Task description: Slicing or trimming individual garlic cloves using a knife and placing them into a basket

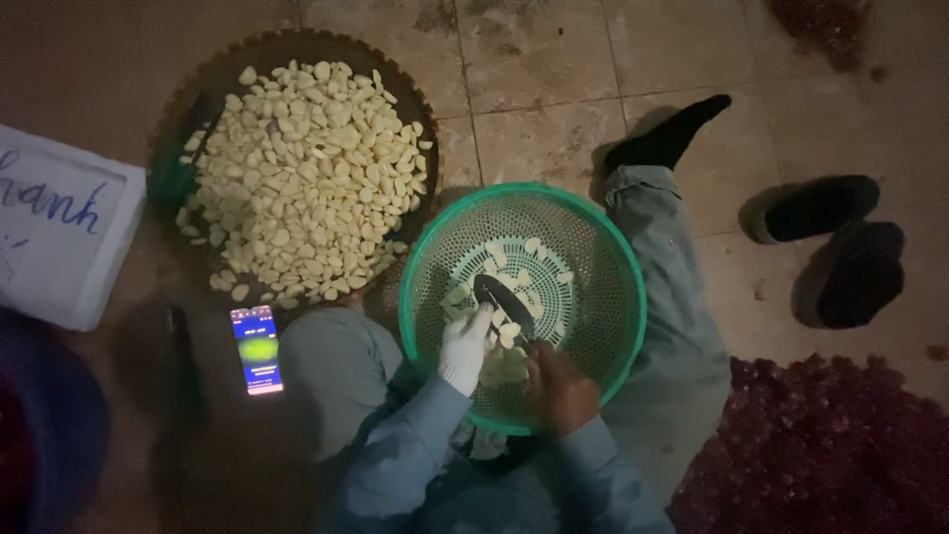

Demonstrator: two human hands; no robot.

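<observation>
Here, the left hand (465,348), in a pale glove, has its fingers curled around something small and pale, probably a garlic clove, though the dim light leaves it uncertain; the bare right hand (559,386) is closed on the handle of a dark-bladed knife (504,299), blade pointing far and left over the glove; both hands sit inside the near half of the green mesh basket (618,277), which rests in the person's lap at scene centre; a few peeled cloves (514,252) lie on its bottom.

Judgement on handling: cloves are light, firm, smooth once peeled, likely slippery; pinch across the flat sides; the basket is light and springy, best taken by its rim; the knife by its handle only.

Far left, a round dark tray (188,119) carries a heap of peeled garlic (306,178); at the left edge, a white box (59,232) with blue handwriting on its top; near it on the tiled floor (554,79), a lit phone (257,349); near right, a dark reddish net sack (820,445); right, two dark shoes (840,242).
</observation>
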